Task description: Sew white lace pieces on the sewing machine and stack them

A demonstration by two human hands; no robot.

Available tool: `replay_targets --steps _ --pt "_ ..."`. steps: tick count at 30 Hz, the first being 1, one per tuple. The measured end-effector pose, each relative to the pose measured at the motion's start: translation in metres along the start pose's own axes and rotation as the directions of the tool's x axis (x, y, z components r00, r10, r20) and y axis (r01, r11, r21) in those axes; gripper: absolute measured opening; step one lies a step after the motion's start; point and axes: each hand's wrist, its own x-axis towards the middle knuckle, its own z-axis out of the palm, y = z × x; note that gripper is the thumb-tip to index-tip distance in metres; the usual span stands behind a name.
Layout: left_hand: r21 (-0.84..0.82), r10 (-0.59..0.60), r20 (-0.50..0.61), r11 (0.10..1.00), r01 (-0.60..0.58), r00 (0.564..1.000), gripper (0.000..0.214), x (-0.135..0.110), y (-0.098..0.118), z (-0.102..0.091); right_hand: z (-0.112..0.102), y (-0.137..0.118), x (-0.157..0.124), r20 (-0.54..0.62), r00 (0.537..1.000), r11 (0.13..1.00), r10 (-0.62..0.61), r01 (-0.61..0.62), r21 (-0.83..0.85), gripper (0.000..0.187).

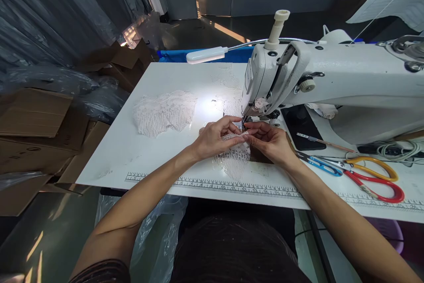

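Note:
My left hand point(218, 137) pinches the edge of a white lace piece point(233, 159) just in front of the needle area of a white sewing machine point(261, 77). From the other side, my right hand point(270, 141) grips the same lace edge, its fingertips close to those of the left. The lower part of the lace hangs down onto the table between my hands. The presser foot point(244, 120) is partly hidden behind my fingers. Flat on the table to the left lies a second lace piece point(165, 111).
Scissors with red handles point(392, 192), orange-handled scissors point(380, 164) and blue snips point(324, 166) lie to the right, near a black phone-like slab point(303, 126). A lit lamp point(207, 55) reaches over the table point(139, 159). Cardboard boxes point(39, 141) stand at left.

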Motion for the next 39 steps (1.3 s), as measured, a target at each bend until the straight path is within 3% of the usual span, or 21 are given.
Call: replay_targets --steps 4,7,9,12,13,15,21,23,25,28,32,36,39 --pt "-0.044 -0.018 -0.033 0.999 0.017 0.999 0.043 0.001 -0.003 0.003 -0.003 0.006 0.0 0.006 1.0 0.998 -0.017 0.017 -0.053 0.042" --pt "0.009 -0.05 -0.08 0.999 0.051 0.996 0.039 0.005 -0.004 0.0 -0.008 0.001 -0.004 0.067 0.99 0.945 -0.125 0.14 -0.297 0.034" --pt "0.11 -0.074 -0.095 0.99 0.085 0.993 0.037 0.011 -0.005 -0.004 -0.011 -0.006 -0.008 0.215 0.945 0.799 -0.246 0.323 -0.507 0.028" --pt "0.318 -0.099 -0.075 0.941 0.118 0.992 0.035 0.023 -0.009 -0.008 -0.014 -0.013 -0.012 0.49 0.818 0.532 -0.3 0.57 -0.627 0.031" --pt "0.384 -0.101 -0.066 0.916 0.119 0.993 0.035 0.027 -0.011 -0.008 -0.015 -0.013 -0.014 0.543 0.791 0.479 -0.282 0.606 -0.635 0.033" --pt "0.492 -0.087 -0.052 0.865 0.101 0.995 0.033 0.033 -0.016 -0.006 -0.018 -0.009 -0.017 0.571 0.784 0.432 -0.244 0.615 -0.66 0.035" --pt "0.703 0.131 -0.068 0.71 -0.046 0.989 0.018 0.034 -0.028 0.001 -0.025 0.005 -0.03 0.462 0.861 0.521 -0.214 0.501 -0.691 0.039" --pt "0.771 0.219 -0.002 0.621 -0.138 0.976 0.01 0.033 -0.031 0.003 -0.025 0.006 -0.033 0.441 0.871 0.555 -0.218 0.482 -0.678 0.039" --pt "0.803 0.253 0.105 0.549 -0.232 0.962 0.016 0.032 -0.034 0.006 -0.023 0.007 -0.034 0.424 0.879 0.578 -0.219 0.467 -0.669 0.04" --pt "0.83 0.206 0.211 0.479 -0.286 0.956 0.033 0.027 -0.033 0.011 -0.021 0.008 -0.035 0.406 0.889 0.597 -0.21 0.446 -0.667 0.04" --pt "0.848 0.146 0.243 0.448 -0.283 0.959 0.025 0.011 -0.019 0.017 -0.024 0.007 -0.033 0.387 0.901 0.621 -0.194 0.418 -0.663 0.04" --pt "0.862 0.068 0.295 0.412 -0.296 0.953 0.038 0.003 -0.007 0.014 -0.033 -0.001 -0.019 0.387 0.896 0.675 -0.218 0.425 -0.603 0.038" --pt "0.85 0.041 0.376 0.383 -0.362 0.926 0.04 0.009 -0.005 0.008 -0.035 -0.005 -0.006 0.37 0.889 0.608 -0.269 0.455 -0.651 0.036"
